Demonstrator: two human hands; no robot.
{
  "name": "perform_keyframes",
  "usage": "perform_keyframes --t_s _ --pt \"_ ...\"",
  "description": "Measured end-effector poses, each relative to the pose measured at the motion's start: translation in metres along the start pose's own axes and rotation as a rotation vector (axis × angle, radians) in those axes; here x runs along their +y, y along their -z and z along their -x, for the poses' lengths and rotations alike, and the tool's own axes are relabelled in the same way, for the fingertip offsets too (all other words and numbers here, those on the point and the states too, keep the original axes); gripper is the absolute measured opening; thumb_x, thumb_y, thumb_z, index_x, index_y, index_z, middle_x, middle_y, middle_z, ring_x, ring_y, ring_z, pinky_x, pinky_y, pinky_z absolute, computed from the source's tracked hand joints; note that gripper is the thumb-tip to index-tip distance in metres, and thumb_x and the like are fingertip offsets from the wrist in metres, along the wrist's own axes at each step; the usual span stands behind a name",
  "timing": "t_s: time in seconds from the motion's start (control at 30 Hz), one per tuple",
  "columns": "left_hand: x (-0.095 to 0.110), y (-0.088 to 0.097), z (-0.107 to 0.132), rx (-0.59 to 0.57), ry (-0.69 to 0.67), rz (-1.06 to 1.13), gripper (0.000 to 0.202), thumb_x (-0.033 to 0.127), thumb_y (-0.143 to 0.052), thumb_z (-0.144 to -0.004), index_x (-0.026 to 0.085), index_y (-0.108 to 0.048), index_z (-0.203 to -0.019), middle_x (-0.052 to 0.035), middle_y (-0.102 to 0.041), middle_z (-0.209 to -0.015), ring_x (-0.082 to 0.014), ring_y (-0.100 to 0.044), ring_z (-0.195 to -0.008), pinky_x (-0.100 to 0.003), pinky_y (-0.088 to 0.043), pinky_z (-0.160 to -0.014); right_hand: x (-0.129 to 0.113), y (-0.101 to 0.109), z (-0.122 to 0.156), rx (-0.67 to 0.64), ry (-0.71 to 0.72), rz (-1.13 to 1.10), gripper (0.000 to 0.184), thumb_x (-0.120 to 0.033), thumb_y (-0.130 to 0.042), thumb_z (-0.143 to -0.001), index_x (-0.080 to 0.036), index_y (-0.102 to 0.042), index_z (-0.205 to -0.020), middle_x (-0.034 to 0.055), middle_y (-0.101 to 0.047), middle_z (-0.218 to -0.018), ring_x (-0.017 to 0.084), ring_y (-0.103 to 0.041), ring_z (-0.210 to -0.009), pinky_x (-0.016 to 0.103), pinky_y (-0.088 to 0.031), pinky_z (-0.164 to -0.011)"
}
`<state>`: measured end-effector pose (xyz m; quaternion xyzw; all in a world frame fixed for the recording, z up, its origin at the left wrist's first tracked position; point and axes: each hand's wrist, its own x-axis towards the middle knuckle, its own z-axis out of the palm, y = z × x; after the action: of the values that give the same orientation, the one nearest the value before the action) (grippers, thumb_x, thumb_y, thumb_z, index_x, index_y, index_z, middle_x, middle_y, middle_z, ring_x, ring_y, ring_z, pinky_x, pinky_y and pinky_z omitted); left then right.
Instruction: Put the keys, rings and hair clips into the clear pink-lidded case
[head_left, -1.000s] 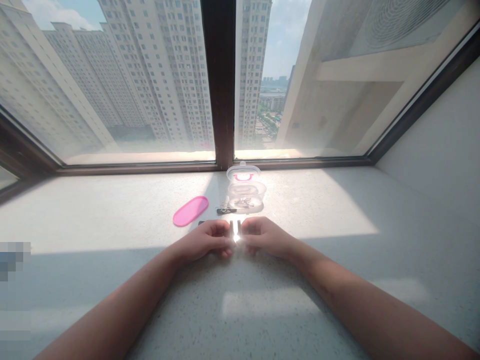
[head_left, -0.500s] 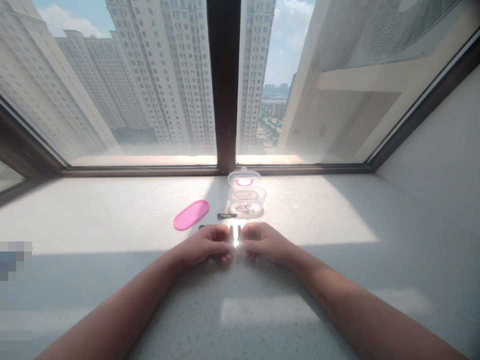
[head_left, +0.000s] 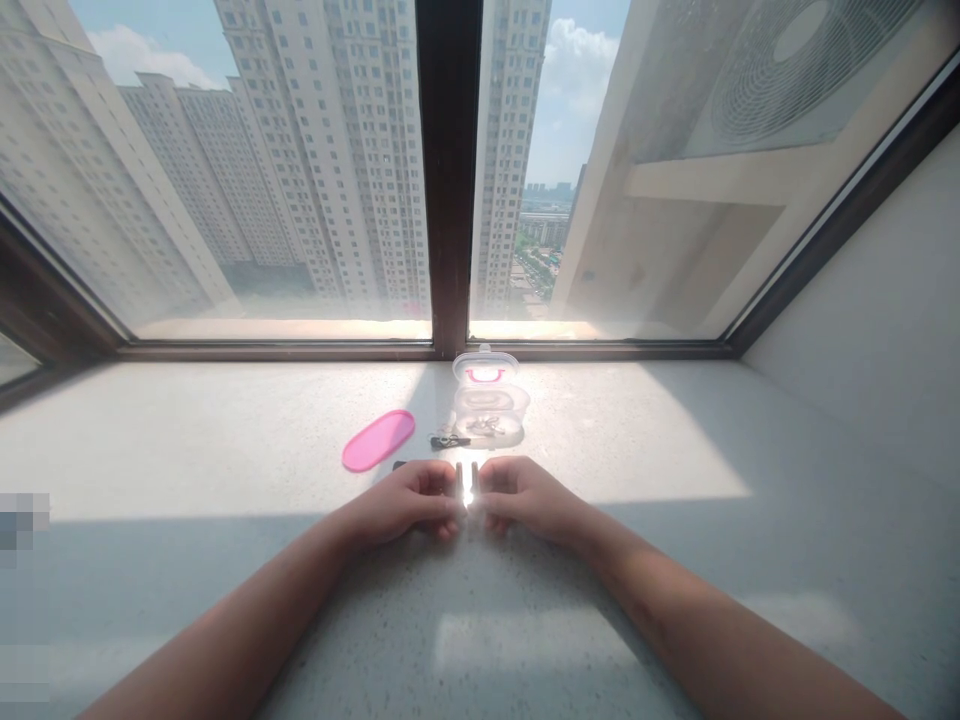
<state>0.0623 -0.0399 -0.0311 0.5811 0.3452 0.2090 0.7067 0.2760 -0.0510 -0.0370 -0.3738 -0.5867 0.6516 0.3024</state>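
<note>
My left hand (head_left: 405, 500) is closed, thumb and fingers pinching a slim upright metal piece (head_left: 458, 478). Facing it, my right hand (head_left: 525, 497) pinches a similar slim piece (head_left: 475, 476). A strong glare lies in the narrow gap between the two pieces, so I cannot tell their kind or whether they join lower down. Just beyond my fingers, small dark items (head_left: 450, 441) with a thin loop lie on the sill. Part of another dark object (head_left: 400, 464) shows behind my left hand.
A clear plastic box (head_left: 517, 408) with small shiny items inside stands near the window frame, its lid (head_left: 485, 360) with a pink handle raised behind it. To its left lies a pink oval tray (head_left: 379, 440). All rest on a speckled white sill (head_left: 187, 430).
The whole view has shifted slightly, with the scene sitting a little lower. Both hands keep the same pinch on the two slim pieces; nothing else visibly moved.
</note>
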Motion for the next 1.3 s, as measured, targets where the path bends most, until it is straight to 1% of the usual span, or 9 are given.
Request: perform_keyframes --t_s 0.27,0.7,1.3 --pt "0.0012 -0.0019 0.0003 0.010 -0.001 0.003 0.024 0.030 -0.072 -0.074 0.012 -0.064 -0.090 -0.0045 -0.065 -0.075 -0.0141 -0.062 -0.066 -0.027 -0.051 -0.064 -0.0026 -0.0012 0.0006 0.005 -0.005 0.004 0.026 -0.035 -0.074 -0.070 -0.012 -0.061 -0.078 -0.0011 -0.059 -0.058 0.011 -0.057 -0.051 0.023 -0.046 -0.050" --pt "0.0015 -0.0011 -0.0002 0.014 0.004 -0.010 0.024 0.030 -0.073 -0.073 0.013 -0.064 -0.088 -0.0035 -0.064 -0.075 -0.0139 -0.062 -0.067 -0.027 -0.051 -0.065 -0.0054 -0.0019 0.0012 0.001 0.005 0.001 0.023 -0.032 -0.072 -0.073 -0.012 -0.061 -0.076 -0.0013 -0.058 -0.058 0.010 -0.056 -0.050 0.021 -0.045 -0.048" --pt "0.0028 -0.0012 0.0008 -0.020 -0.001 0.023 0.022 0.027 -0.072 -0.075 0.012 -0.063 -0.088 -0.0026 -0.064 -0.076 -0.0126 -0.061 -0.067 -0.027 -0.050 -0.066 -0.0044 -0.0017 0.0016 -0.001 0.012 -0.003 0.019 -0.028 -0.071 -0.073 -0.013 -0.060 -0.075 -0.0016 -0.059 -0.057 0.010 -0.056 -0.049 0.021 -0.044 -0.047"
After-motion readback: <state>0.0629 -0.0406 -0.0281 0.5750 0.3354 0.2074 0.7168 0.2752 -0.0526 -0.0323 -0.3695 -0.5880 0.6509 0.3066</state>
